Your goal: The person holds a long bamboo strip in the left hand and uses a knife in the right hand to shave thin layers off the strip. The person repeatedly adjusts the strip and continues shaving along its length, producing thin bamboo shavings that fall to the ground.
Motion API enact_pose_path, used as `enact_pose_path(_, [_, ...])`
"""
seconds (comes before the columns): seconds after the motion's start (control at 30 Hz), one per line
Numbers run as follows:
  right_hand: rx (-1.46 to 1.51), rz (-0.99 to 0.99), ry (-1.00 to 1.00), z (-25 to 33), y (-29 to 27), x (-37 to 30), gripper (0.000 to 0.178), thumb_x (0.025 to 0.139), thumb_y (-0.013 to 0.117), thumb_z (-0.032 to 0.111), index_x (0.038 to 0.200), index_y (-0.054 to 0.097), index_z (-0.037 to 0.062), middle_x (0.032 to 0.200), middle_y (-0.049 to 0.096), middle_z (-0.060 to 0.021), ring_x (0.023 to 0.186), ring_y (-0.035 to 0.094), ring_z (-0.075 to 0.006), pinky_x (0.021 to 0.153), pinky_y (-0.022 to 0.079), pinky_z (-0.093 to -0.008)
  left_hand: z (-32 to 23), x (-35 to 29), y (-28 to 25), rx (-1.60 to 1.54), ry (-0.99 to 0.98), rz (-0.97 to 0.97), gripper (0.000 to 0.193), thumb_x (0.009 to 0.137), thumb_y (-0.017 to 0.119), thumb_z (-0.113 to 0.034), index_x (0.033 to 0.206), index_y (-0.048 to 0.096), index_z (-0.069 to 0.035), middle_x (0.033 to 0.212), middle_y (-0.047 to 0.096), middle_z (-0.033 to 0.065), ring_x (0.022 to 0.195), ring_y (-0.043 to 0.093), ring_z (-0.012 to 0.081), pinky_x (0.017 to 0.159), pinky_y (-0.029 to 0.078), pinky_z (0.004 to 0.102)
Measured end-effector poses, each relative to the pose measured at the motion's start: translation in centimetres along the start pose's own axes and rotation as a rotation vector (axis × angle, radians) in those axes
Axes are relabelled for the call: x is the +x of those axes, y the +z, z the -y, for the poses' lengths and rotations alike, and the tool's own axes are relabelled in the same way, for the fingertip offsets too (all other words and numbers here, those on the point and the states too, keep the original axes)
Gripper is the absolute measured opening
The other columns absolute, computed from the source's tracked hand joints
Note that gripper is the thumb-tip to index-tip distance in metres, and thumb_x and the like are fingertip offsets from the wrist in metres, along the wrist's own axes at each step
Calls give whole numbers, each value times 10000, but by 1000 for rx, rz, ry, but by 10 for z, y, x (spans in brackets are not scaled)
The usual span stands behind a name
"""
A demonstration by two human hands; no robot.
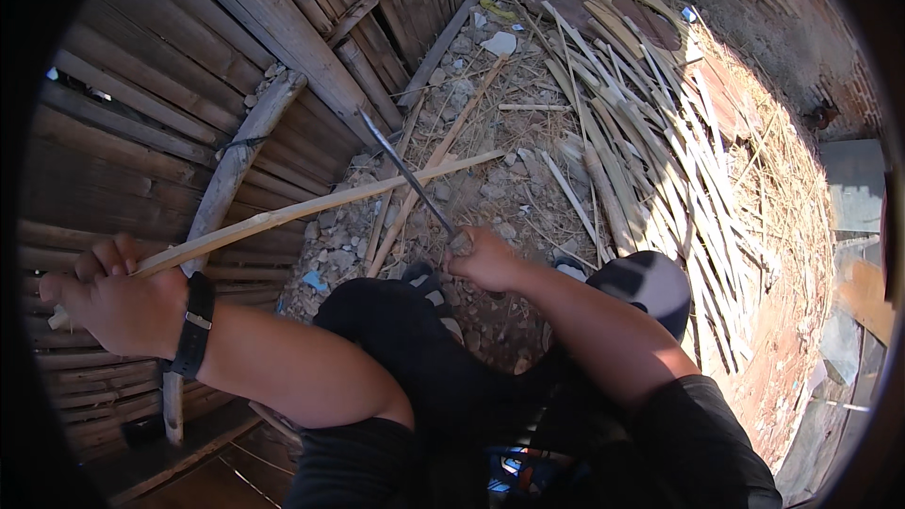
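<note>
My left hand (132, 306), raised at the far left, is closed round one end of a long pale bamboo strip (283, 214). The strip slants up and rightward across the view, its far end above the rubble. In the middle, my right hand (488, 260) grips the handle of a long-bladed knife (401, 162), the blade pointing up and to the left. Blade and strip cross in the picture; whether they touch, I cannot tell. A black strap (196, 322) circles my left wrist.
A bamboo slat wall (141, 132) with a slanting pole (236, 170) stands close on the left. Broken stones (330, 250) cover the ground before my knees. Many split strips (650, 151) lie piled at the right, partly sunlit, near a brick wall (792, 19).
</note>
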State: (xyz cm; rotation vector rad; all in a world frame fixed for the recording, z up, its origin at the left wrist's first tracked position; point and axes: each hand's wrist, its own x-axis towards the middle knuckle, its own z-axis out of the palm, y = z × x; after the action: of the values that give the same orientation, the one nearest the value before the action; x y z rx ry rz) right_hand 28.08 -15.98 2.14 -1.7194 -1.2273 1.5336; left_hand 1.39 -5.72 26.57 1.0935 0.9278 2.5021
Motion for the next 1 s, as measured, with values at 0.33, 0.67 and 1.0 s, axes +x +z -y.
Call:
enact_pose_path(0.33, [-333,-144,-598,10,19,-20,399,818,692,161,1131,567,-53,791,641,-168,592,631,-223,535,505,-374,19,19,-29,111,171,108,153,1004,470,-167,1081,454,-35,690,265,12,557,296,115,461,264,245])
enact_pose_path(0.67, [-264,-129,-417,18,16,-24,387,804,692,172,1114,568,-24,767,648,-155,625,641,-235,606,509,-361,11,18,-20,-42,93,60,184,1007,498,-212,950,453,-43,674,276,8,562,314,125,453,256,250])
enact_pose_path(1.0, [-192,-77,-430,50,21,-24,380,797,693,183,1092,586,-31,812,667,-211,760,666,-387,733,519,-427,29,33,-30,256,206,94,132,1020,405,-148,991,415,-19,669,243,17,556,281,138,442,237,266])
